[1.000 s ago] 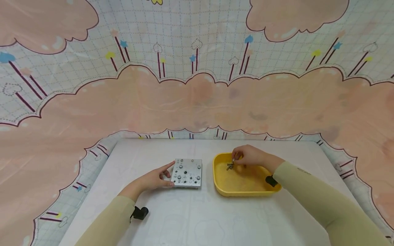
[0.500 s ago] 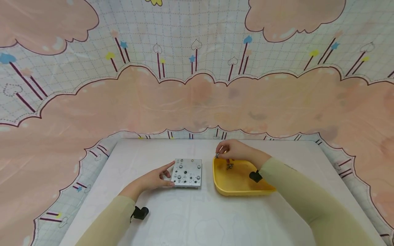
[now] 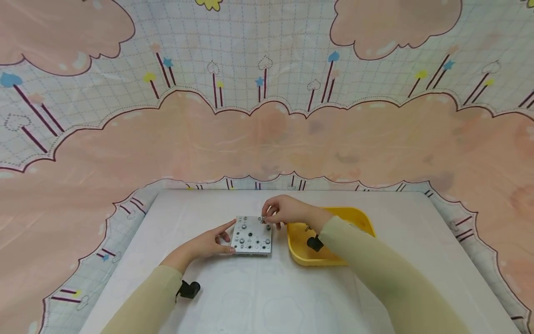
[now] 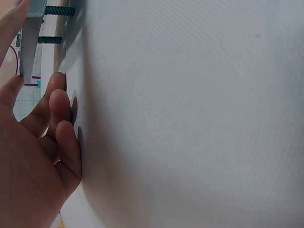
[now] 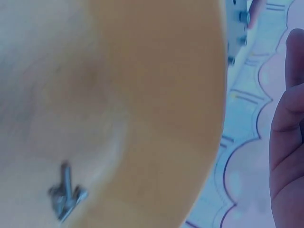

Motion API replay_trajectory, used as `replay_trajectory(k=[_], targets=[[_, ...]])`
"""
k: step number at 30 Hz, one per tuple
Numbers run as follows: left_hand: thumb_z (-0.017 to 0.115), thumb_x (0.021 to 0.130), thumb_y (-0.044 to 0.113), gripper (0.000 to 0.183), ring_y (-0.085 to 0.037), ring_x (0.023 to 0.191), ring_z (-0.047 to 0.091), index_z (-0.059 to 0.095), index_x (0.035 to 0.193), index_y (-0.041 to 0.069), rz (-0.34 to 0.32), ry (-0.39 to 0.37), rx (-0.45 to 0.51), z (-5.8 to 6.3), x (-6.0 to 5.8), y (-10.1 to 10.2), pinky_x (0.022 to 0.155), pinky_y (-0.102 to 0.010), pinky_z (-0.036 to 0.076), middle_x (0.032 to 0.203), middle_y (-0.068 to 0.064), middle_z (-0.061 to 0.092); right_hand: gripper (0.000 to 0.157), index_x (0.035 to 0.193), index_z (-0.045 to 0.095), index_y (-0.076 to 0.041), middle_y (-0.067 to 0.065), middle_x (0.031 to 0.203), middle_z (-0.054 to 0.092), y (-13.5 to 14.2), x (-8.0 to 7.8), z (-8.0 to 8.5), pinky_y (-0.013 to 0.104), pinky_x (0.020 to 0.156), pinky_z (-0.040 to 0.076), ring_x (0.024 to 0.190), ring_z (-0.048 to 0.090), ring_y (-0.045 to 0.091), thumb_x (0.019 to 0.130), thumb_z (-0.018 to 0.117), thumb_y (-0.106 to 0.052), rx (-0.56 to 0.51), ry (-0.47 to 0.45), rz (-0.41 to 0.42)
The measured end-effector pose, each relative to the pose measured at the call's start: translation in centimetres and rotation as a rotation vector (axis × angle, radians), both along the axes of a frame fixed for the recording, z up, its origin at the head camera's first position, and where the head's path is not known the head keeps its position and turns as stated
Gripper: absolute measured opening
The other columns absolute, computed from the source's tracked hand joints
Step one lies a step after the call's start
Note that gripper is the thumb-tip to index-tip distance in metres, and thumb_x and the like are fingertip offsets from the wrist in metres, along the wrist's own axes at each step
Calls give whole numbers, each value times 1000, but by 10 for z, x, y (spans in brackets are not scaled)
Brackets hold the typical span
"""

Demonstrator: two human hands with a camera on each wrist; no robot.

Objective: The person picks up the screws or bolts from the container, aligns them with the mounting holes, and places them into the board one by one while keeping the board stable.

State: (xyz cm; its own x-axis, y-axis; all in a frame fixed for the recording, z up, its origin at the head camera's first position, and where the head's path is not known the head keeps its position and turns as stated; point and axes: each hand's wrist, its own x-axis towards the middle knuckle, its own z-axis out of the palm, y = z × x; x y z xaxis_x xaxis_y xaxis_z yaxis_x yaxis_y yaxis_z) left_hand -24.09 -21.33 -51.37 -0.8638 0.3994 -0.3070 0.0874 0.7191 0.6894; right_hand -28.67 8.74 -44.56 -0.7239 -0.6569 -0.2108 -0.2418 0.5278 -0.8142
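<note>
A square silver metal plate (image 3: pixel 254 236) with holes and several screw heads sits raised above the white table. My left hand (image 3: pixel 208 242) grips its left side, with thumb and index finger at the two left corners. Threaded screw shanks (image 4: pixel 50 40) stick out under the plate in the left wrist view, while the other fingers rest curled by the tabletop. Over the plate's far right corner my right hand (image 3: pixel 288 209) pinches a small screw (image 3: pixel 263 220). In the right wrist view, only part of the right hand (image 5: pixel 289 142) shows at the edge.
Right of the plate stands a shallow yellow tray (image 3: pixel 319 262), partly covered by the right forearm. Several loose screws (image 5: pixel 66 194) lie together inside it. A patterned cloth (image 3: pixel 267 134) hangs behind the white table (image 3: pixel 267 297).
My right hand has moved left from the yellow tray to the plate's far right corner, carrying a screw. The left hand has kept its grip on the plate.
</note>
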Motion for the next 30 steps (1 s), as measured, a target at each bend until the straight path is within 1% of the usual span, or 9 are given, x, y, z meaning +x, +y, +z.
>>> replay_trajectory(k=[6, 9, 12, 15, 18, 21, 25, 30], targets=[[84, 79, 38, 96, -18, 82, 49, 29, 157, 29, 13, -13, -10, 1, 1, 1, 73, -35, 38, 107, 1, 57, 7, 99, 68, -18, 10, 95, 73, -24, 1, -3, 27, 57, 45, 79, 66, 43, 93, 67, -16, 52, -20, 56], [84, 78, 39, 96, -18, 83, 49, 30, 157, 30, 19, -20, -14, 1, 1, 0, 73, -35, 38, 106, 1, 57, 7, 100, 68, -20, 7, 92, 73, -33, -1, -5, 26, 58, 46, 76, 66, 39, 93, 68, -17, 84, -32, 75], [84, 78, 40, 96, -18, 83, 49, 29, 157, 31, 22, -23, -15, 2, 1, 0, 73, -35, 38, 107, 1, 56, 8, 100, 69, -20, 4, 89, 71, -39, -3, -7, 27, 60, 47, 68, 65, 28, 93, 69, -17, 116, -35, 87], [83, 79, 41, 96, -18, 84, 49, 29, 157, 31, 17, -22, -14, 1, 0, 0, 73, -35, 38, 107, 2, 56, 8, 100, 70, -19, 3, 88, 69, -43, -4, -8, 28, 63, 49, 66, 62, 19, 93, 69, -17, 147, -31, 93], [83, 79, 41, 96, -18, 84, 48, 28, 157, 32, 16, -25, -12, 0, -1, -1, 73, -35, 38, 107, 2, 56, 7, 100, 71, -18, 5, 88, 67, -47, -5, -10, 28, 66, 51, 67, 60, 18, 93, 69, -16, 170, -24, 97], [83, 79, 41, 96, -18, 84, 48, 28, 157, 32, 12, -26, -4, 0, -1, -1, 73, -35, 37, 107, 2, 56, 6, 98, 71, -17, 4, 87, 65, -50, -5, -11, 28, 66, 52, 67, 59, 16, 93, 69, -15, 195, -15, 96], [83, 79, 40, 96, -18, 83, 48, 28, 158, 30, 3, -21, 4, 0, 0, -1, 74, -35, 37, 106, 2, 56, 5, 94, 70, -19, 2, 84, 64, -52, -7, -13, 28, 65, 52, 66, 59, 16, 93, 70, -15, 235, -4, 92], [83, 79, 39, 96, -18, 83, 48, 28, 158, 30, 3, -18, 9, 2, 0, -1, 73, -35, 37, 106, 2, 55, 5, 91, 70, -21, 2, 83, 64, -55, -8, -15, 28, 65, 52, 65, 59, 16, 92, 71, -15, 267, 0, 109]])
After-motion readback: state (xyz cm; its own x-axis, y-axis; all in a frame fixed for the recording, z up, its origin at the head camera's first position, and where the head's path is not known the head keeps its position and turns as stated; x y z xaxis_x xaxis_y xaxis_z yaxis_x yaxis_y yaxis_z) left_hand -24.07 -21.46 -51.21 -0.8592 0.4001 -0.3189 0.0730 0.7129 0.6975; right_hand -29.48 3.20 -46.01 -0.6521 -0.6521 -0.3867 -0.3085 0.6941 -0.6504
